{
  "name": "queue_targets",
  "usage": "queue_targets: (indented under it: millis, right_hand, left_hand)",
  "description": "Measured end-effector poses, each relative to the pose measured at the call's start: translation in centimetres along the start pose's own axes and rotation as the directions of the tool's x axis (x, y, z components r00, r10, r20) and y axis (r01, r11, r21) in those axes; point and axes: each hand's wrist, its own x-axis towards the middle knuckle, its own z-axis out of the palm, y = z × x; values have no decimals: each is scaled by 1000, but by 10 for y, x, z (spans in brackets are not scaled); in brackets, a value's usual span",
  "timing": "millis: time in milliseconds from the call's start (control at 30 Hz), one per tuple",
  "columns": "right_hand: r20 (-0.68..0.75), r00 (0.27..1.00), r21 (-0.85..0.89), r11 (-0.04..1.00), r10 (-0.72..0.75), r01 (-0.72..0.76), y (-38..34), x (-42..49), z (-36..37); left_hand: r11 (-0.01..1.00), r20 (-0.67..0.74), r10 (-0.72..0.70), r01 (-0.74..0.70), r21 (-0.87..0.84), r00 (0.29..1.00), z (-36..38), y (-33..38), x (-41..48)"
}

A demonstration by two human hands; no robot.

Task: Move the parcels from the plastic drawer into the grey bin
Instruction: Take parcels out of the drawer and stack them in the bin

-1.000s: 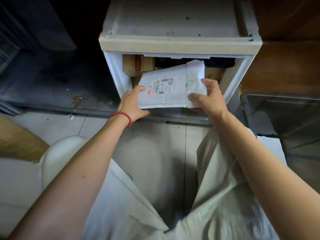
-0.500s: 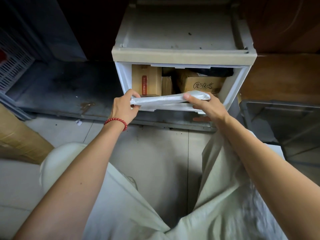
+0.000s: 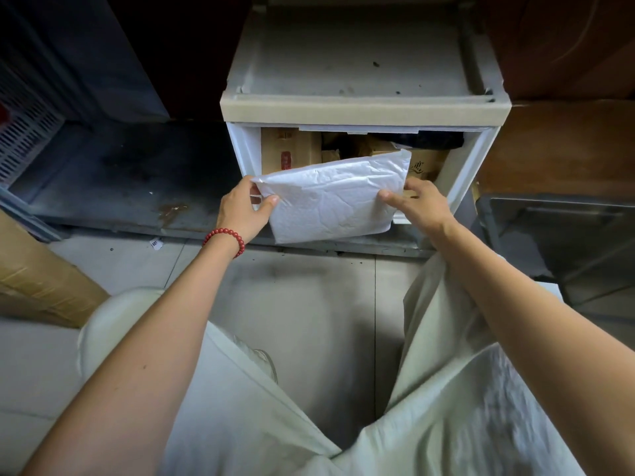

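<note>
Mailer (image 3: 330,201) has flipped: 1 sec ago label up, ½ sec ago edge-on, now plain back faces cam, tilted, low edge hanging past the drawer (image 3: 364,109) lip at 6 o'clock. Left hand (image 3: 244,211) pinches its 9 o'clock edge, thumb on front. Right hand (image 3: 417,204) pinches the 3 o'clock edge, thumb on front, fingers behind. So this parcel looks free of the drawer but isn't yet in the bin (image 3: 556,235), at 3 o'clock of the drawer; prob. a swing right comes next. Count: 1 mailer, 2 hands, 1 drawer, 1 bin. Inside: approx 3 brown boxes (image 3: 287,151) + 1 dark pack (image 3: 422,140); more may be hidden.
</note>
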Motion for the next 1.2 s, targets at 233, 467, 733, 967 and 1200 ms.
queue_targets:
  millis: [233,467,733,967,1200]
  right_hand:
    - [31,997,198,978,64,-69,6,-7,-37]
    - [-120,986,406,912,117,-59,38,-57,-128]
    - [-438,718,659,737,541,-152,95,-122,-206]
    - [-315,500,867,459,806,-194,181,-187,-218]
    - [-78,389,948,189,918,-255,258,-202,-171]
  left_hand:
    - [989,-21,143,-144,-25,989,-2,42,-1]
    - [936,40,341,-335,-109,939,51,151,3]
    - [754,255,632,-656,14,732,140,280,-19]
    - [493,440,735,-852,174,515,224,309,-62]
    - [344,615,683,-916,205,394,296,289,-87]
